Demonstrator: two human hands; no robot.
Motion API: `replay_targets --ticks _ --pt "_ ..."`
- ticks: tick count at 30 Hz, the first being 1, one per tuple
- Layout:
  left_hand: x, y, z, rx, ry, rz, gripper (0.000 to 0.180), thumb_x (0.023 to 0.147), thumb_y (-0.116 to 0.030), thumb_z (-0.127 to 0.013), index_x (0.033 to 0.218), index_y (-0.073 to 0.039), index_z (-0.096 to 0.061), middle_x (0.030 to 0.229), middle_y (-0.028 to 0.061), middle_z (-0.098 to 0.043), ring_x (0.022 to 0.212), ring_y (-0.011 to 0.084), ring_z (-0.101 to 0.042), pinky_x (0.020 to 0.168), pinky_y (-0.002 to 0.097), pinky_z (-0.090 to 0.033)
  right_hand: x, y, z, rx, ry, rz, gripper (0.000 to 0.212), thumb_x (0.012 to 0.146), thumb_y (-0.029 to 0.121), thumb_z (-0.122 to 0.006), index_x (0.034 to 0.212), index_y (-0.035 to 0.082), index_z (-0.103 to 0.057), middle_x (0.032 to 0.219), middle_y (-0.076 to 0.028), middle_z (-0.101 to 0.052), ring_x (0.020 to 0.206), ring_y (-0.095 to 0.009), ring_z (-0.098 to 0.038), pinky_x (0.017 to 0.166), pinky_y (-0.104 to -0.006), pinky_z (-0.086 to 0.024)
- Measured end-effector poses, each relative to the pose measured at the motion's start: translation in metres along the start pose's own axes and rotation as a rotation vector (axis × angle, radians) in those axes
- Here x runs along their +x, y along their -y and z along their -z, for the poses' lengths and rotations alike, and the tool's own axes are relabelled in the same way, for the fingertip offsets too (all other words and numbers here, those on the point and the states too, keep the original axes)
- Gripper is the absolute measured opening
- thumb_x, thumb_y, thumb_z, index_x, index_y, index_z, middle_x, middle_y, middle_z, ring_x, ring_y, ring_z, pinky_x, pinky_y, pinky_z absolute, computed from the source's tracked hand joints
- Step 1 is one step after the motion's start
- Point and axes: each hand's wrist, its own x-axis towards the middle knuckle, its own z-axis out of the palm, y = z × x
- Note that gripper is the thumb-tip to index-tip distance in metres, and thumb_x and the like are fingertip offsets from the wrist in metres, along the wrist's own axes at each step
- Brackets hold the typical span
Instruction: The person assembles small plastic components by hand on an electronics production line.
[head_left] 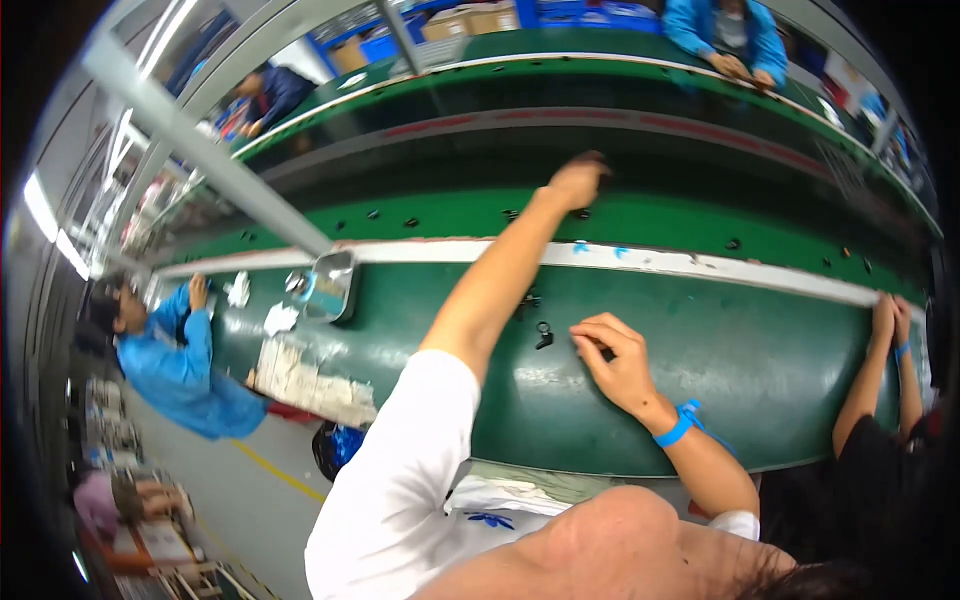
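My left hand (577,186) reaches over the green conveyor belt (660,213), its fingers curled and blurred. Something dark shows at the fingertips, too smeared to name. Just below it lies a small black part (583,214). My right hand (622,366), with a blue wrist strap (679,424), rests on the green worktable (770,370). Its fingers are bent, thumb and forefinger slightly apart, with nothing plainly held. Left of its fingertips sits a black part with a ring (544,336). More dark small parts (530,301) lie partly behind my left forearm.
A white rail (690,264) divides table and belt. Several black parts (734,244) are spread along the belt. At left stand a metal tray (332,285), white crumpled paper (281,318) and a light cloth (310,383). Co-workers sit left, right (885,335) and across. A grey post (220,160) slants upper left.
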Motion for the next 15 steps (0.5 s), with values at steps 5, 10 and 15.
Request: replay_targets --ticks 5,10,15 --pt "-0.006 -0.005 0.003 -0.075 -0.081 0.094 0.034 0.074 0.007 -0.057 0.104 -0.001 -0.07 0.112 0.018 -0.064 0.108 0.0365 -0.06 0.096 0.0408 -0.049 0.001 -0.005 0.003 -0.047 0.018 0.022 0.01 0.088 -0.006 -0.061 0.097 -0.006 -0.067 0.092 -0.01 -0.063 0.069 -0.013 -0.062 0.06 -0.0232 -0.051" --pt "-0.068 -0.064 0.052 -0.458 -0.15 0.112 0.024 0.082 -0.001 -0.065 0.105 0.001 -0.07 0.116 0.014 -0.062 0.096 0.0246 -0.064 0.084 0.0331 -0.052 0.001 0.0 0.009 0.084 -0.035 -0.15 0.01 0.091 -0.003 -0.06 0.099 -0.006 -0.066 0.095 -0.008 -0.062 0.072 -0.012 -0.062 0.061 -0.022 -0.051" --pt "-0.173 -0.116 0.096 -0.721 -0.038 0.085 0.028 0.088 0.003 -0.061 0.115 0.0 -0.066 0.117 0.0119 -0.062 0.099 0.0173 -0.061 0.086 0.0295 -0.051 0.002 -0.003 0.01 0.293 -0.06 -0.332 0.017 0.094 0.002 -0.06 0.108 -0.006 -0.063 0.098 -0.008 -0.062 0.074 -0.012 -0.062 0.063 -0.023 -0.052"
